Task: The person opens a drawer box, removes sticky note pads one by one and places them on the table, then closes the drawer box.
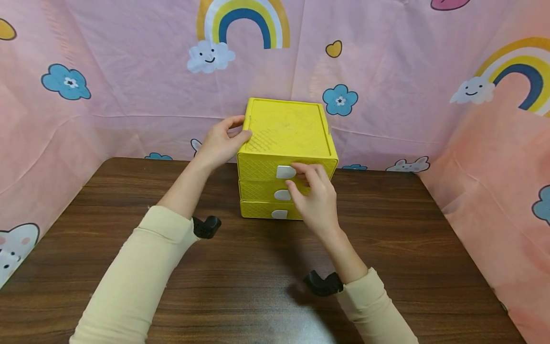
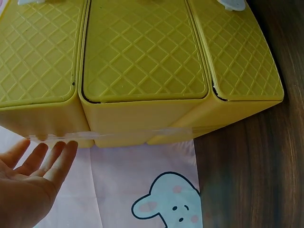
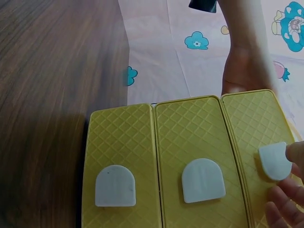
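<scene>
A yellow drawer box with three drawers stands at the back of the table. My left hand rests against its left side, thumb on the top edge and fingers fairly straight along the wall. The left wrist view shows these fingertips by the side wall. At the top drawer's white handle, my right hand has its index finger touching the right edge. Its thumb stands just below, with a gap between thumb and index finger. All three drawers sit closed, each with a white handle.
The brown wooden table lies in front and on both sides of the box. Behind hangs a pink cloth printed with rainbows, clouds and flowers. Each wrist bears a black camera mount.
</scene>
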### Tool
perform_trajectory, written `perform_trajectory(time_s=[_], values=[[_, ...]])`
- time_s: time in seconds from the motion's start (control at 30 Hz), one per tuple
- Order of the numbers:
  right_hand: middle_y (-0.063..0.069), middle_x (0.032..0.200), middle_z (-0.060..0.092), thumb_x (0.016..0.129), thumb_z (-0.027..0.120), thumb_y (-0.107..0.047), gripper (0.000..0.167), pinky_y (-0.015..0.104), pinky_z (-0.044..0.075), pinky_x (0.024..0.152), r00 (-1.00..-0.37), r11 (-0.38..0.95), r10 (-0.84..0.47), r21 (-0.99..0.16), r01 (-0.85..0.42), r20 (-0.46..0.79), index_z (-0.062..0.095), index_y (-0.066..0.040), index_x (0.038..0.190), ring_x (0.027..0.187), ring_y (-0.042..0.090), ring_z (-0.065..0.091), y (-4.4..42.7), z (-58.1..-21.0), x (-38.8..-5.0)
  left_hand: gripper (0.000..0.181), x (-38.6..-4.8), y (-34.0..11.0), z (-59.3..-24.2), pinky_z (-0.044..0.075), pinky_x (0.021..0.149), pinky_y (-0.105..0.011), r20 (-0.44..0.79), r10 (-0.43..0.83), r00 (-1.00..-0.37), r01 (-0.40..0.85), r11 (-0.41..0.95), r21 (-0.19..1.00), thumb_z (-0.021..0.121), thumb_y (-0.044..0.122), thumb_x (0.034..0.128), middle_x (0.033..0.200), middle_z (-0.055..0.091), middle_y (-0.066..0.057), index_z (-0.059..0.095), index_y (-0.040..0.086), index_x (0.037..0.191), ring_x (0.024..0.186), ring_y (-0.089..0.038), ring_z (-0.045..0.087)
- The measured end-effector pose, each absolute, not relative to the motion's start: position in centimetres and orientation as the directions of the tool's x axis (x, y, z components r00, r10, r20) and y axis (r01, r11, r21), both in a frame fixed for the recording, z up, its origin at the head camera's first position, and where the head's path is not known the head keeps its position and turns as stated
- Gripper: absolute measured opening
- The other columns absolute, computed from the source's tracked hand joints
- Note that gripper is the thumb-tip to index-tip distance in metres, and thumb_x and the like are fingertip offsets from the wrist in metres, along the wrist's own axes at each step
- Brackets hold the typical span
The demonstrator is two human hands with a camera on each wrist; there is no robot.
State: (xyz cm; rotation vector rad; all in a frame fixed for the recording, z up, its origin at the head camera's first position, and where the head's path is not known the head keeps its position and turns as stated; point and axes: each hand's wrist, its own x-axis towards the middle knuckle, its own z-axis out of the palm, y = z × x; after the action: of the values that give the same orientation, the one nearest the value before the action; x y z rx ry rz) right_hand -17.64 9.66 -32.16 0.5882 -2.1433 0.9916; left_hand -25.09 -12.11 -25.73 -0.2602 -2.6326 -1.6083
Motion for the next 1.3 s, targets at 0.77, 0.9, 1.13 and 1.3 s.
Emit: perform_trajectory(time_s=[0.77,0.9,1.13,1.3], values=[[0.008,0.085,0.054,0.082,0.064,-0.004,0.011,0.025,0.052,0.065,-0.588,0.661,-0.067,-0.406,-0.631,0.806,0.065,-0.006,0.093,0.073,0.016,0.061,8.5,-32.1,-18.4,0.051,-25.3,-12.5,-25.9,0.046,0.093,-0.034,0.112,0.134,-0.985,0.157,0.394,0.905,0.053,0.028,0.0917,0.142,0.041,-0.003,0.041,0.014,0.14,0.121,-0.018,0.049],[0.007,0.082,0.053,0.083,0.063,-0.005,0.006,0.026,0.052,0.064,-0.575,0.673,-0.06,-0.393,-0.627,0.816,0.064,-0.007,0.089,0.071,0.015,0.061,8.4,-32.0,-18.7,0.051,-25.3,-12.5,-25.8,0.047,0.09,-0.033,0.121,0.132,-0.984,0.163,0.387,0.908,0.052,0.025,0.0911,0.141,0.042,-0.005,0.041,0.012,0.139,0.118,-0.02,0.052],[0.007,0.081,0.053,0.083,0.063,-0.004,0.006,0.028,0.051,0.06,-0.55,0.682,-0.064,-0.366,-0.633,0.833,0.064,-0.007,0.087,0.071,0.015,0.061,8.4,-32.0,-19.0,0.051,-25.3,-12.5,-25.8,0.047,0.091,-0.033,0.108,0.132,-0.985,0.152,0.384,0.911,0.053,0.026,0.0911,0.141,0.042,-0.004,0.041,0.013,0.14,0.118,-0.019,0.052],[0.007,0.08,0.054,0.083,0.064,-0.005,0.006,0.031,0.051,0.057,-0.545,0.703,-0.084,-0.338,-0.626,0.834,0.065,-0.008,0.087,0.07,0.015,0.06,8.5,-31.9,-19.1,0.052,-25.5,-12.5,-25.8,0.046,0.092,-0.034,0.101,0.14,-0.985,0.148,0.386,0.911,0.052,0.028,0.0917,0.142,0.041,-0.004,0.04,0.015,0.14,0.12,-0.019,0.05]])
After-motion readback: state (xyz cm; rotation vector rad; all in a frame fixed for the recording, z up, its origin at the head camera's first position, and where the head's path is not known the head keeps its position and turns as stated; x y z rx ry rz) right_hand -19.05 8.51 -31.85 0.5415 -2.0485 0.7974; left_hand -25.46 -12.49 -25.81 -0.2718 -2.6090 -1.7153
